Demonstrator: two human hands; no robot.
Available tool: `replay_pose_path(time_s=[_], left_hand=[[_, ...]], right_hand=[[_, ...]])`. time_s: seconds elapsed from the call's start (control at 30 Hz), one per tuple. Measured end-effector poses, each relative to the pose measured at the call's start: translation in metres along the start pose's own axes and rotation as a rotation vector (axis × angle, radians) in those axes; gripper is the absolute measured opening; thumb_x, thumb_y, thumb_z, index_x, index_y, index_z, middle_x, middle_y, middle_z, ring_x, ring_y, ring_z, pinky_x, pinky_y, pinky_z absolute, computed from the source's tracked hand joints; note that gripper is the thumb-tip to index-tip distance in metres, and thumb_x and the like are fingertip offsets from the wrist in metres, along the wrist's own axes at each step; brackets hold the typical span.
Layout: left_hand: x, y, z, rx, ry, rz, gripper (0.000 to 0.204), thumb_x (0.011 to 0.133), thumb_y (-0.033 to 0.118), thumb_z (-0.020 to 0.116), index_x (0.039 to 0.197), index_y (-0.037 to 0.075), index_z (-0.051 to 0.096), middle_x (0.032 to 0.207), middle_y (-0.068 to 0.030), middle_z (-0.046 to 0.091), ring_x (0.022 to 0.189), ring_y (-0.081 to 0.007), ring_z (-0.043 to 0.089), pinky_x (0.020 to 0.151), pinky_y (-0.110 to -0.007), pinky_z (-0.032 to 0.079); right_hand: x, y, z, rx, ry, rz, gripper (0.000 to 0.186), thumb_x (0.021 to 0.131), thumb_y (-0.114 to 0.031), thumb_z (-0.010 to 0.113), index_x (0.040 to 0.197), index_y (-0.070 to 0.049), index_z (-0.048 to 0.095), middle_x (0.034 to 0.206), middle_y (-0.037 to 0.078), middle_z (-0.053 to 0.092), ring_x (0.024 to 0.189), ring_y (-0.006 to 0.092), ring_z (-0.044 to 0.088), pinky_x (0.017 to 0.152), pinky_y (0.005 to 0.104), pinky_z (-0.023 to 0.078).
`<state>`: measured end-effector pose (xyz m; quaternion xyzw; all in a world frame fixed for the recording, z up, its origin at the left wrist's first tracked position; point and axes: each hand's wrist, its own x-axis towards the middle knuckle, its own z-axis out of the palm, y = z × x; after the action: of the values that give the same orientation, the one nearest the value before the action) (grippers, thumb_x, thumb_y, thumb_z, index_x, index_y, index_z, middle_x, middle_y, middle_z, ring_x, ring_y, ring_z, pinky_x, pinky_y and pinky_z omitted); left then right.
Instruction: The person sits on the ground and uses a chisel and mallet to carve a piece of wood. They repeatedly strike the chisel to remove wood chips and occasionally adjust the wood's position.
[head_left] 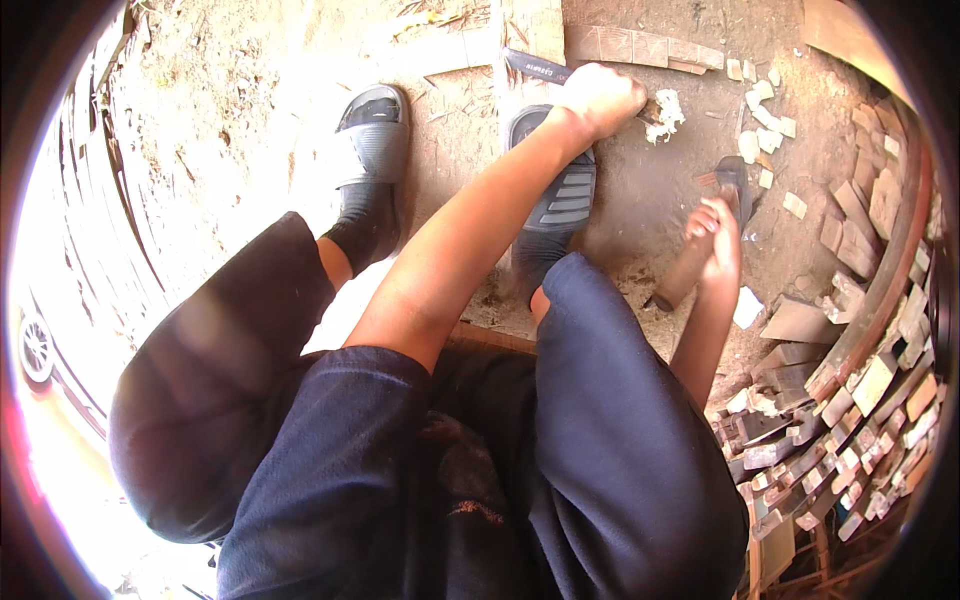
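My left hand [605, 100] is closed round the handle of what looks like a chisel; its flat dark blade [535, 67] points left over a pale wooden plank [532, 25]. A frayed, whitish handle end [663, 117] sticks out on the hand's right side. Lower right, my right hand [715, 235] grips a thick brown wooden tool [683, 272], blurred by motion. Close to its upper end is a dark piece [736, 185]; whether it belongs to the tool I cannot tell. Whether the blade touches the plank is unclear.
My right sandal [562, 200] is beside the plank, partly behind my left forearm; my left sandal [375, 140] stands farther left. A marked wooden strip [645, 48] lies at the top. Small wood chips [768, 120] dot the dirt. Stacked wood offcuts [850, 430] fill the right side.
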<state>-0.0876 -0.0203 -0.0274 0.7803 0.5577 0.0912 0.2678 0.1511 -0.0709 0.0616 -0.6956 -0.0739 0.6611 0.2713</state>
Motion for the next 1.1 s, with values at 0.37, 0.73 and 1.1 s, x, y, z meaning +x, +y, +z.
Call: replay_pose_path(time_s=[0.37, 0.73, 1.1], left_hand=[[-0.006, -0.012, 0.003, -0.010, 0.074, -0.069, 0.014, 0.078, 0.014, 0.054, 0.083, 0.008, 0.066, 0.081, -0.0112, 0.068, 0.076, -0.0244, 0.068, 0.067, -0.036, 0.054], [-0.027, -0.012, -0.016, -0.103, 0.183, 0.047, 0.015, 0.079, 0.014, 0.054, 0.090, 0.005, 0.059, 0.071, -0.0135, 0.066, 0.062, -0.0244, 0.066, 0.057, -0.038, 0.054], [-0.059, 0.008, -0.099, -0.627, 0.299, -0.379, 0.025, 0.070, 0.025, 0.068, 0.079, 0.001, 0.067, 0.068, -0.0163, 0.065, 0.062, -0.0242, 0.066, 0.060, -0.035, 0.054]], right_hand=[[-0.014, 0.002, 0.027, -0.103, -0.149, 0.156, 0.012, 0.083, -0.009, 0.057, 0.090, -0.010, 0.047, 0.062, -0.006, 0.038, 0.046, 0.0020, 0.036, 0.041, 0.0195, 0.031], [-0.017, 0.008, 0.067, -0.325, -0.302, 0.171, 0.011, 0.085, -0.010, 0.054, 0.094, -0.009, 0.048, 0.060, -0.006, 0.038, 0.043, 0.0040, 0.035, 0.037, 0.0210, 0.031], [0.004, 0.069, -0.026, -0.040, -0.029, 0.160, 0.016, 0.078, -0.009, 0.059, 0.073, -0.011, 0.044, 0.060, -0.002, 0.041, 0.049, 0.0065, 0.040, 0.046, 0.0242, 0.036]])
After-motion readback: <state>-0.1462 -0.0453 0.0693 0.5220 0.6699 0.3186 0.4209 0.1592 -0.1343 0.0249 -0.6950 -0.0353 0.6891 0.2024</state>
